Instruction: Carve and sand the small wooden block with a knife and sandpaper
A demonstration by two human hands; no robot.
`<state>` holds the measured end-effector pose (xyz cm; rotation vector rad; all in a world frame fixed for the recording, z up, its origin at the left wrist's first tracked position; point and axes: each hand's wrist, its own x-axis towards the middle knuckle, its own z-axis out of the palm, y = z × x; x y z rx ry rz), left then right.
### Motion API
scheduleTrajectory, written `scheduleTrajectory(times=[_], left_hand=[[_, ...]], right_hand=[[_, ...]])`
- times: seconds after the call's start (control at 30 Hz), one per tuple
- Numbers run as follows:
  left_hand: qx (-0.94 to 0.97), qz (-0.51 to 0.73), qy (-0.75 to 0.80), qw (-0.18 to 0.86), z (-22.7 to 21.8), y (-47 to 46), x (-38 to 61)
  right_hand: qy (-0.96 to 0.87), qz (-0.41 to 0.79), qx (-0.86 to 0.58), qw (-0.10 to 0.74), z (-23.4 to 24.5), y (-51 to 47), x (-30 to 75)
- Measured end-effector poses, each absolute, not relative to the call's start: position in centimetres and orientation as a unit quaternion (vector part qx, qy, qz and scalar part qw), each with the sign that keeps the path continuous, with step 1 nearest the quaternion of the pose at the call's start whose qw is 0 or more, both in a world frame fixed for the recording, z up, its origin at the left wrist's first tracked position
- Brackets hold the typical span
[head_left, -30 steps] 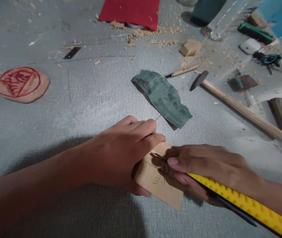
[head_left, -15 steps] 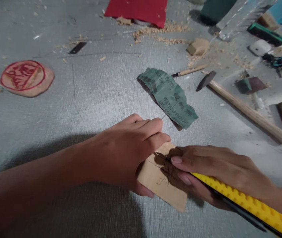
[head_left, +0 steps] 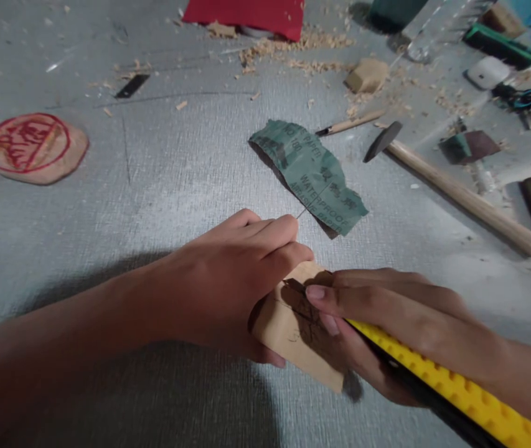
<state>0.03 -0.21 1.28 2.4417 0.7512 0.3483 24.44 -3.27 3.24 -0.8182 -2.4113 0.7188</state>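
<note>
My left hand (head_left: 251, 274) is wrapped round a pale wooden block (head_left: 288, 354), with the thumb at its near side and the fingers over its far edge. Dark pencil lines mark the block's upper face. In my right hand (head_left: 396, 317) is a yellow and black utility knife (head_left: 437, 373), gripped low near the blade. Its dark tip rests on the block's face close to my left fingers. The shadow of my right hand covers part of the marks. Just beyond my left knuckles lies a torn strip of green sandpaper (head_left: 312, 174).
A hammer (head_left: 461, 193) and a slim wooden-handled carving tool (head_left: 352, 123) lie to the right. On the left sit a wood piece with a red circular design (head_left: 32, 149) and a loose dark blade (head_left: 132, 86). Wood shavings (head_left: 293, 53) spread near a red sheet (head_left: 246, 15).
The knife tip has slid slightly up and left over the block, my right hand moving with it. The whole view has shifted a little, so surrounding things appear further left and higher.
</note>
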Motion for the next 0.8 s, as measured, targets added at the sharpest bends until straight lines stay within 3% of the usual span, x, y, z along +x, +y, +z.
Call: scheduleTrajectory(times=[0.27, 0.4, 0.8], left_hand=[[0.913, 0.122, 0.259, 0.290, 1.2, 0.0, -0.4], [0.911, 0.135, 0.256, 0.292, 1.0, 0.2, -0.5], [0.909, 0.126, 0.268, 0.294, 1.3, 0.2, -0.2]], right_hand=[[-0.880, 0.342, -0.243, 0.223, 3.6, -2.3, 25.0], [-0.854, 0.385, -0.230, 0.263, 3.7, -1.8, 25.5], [-0.873, 0.321, -0.235, 0.283, 2.6, -2.0, 25.0]])
